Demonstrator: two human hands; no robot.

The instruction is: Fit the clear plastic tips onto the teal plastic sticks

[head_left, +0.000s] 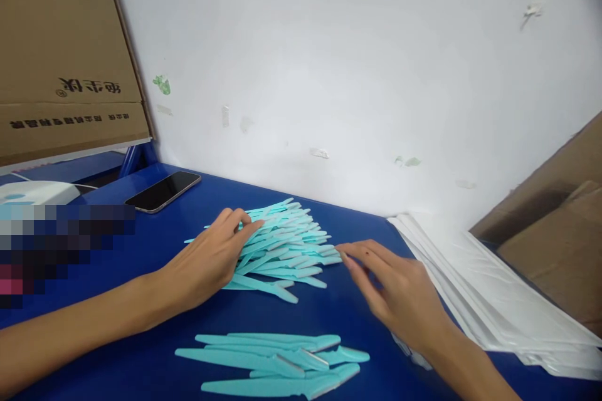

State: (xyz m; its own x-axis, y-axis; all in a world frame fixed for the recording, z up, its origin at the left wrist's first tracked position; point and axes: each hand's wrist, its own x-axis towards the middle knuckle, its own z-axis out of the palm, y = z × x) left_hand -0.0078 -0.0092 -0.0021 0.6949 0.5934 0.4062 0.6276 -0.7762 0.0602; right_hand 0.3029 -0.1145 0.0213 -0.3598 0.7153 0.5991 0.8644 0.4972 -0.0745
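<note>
A heap of turquoise eyebrow razors [282,244] lies on the blue table, most of their heads pointing right. My left hand [214,257] rests at the heap's left side, fingers bent and thumb laid over the razors; it closes on some handles there, though its lower fingers are partly hidden. At the heap's right edge, my right hand [390,288] pinches the head end of one razor between thumb and forefinger. Nearer to me, a smaller loose group of eyebrow razors [263,360] lies roughly side by side, some overlapping.
On the blue table [145,363], a dark-screened phone [164,191] lies at the back left. A white device [42,191] sits at the left edge, beneath a large carton [70,56]. White plastic sheets or bags [480,294] are stacked at right, beside brown cardboard [559,244]. A white wall [329,75] stands behind.
</note>
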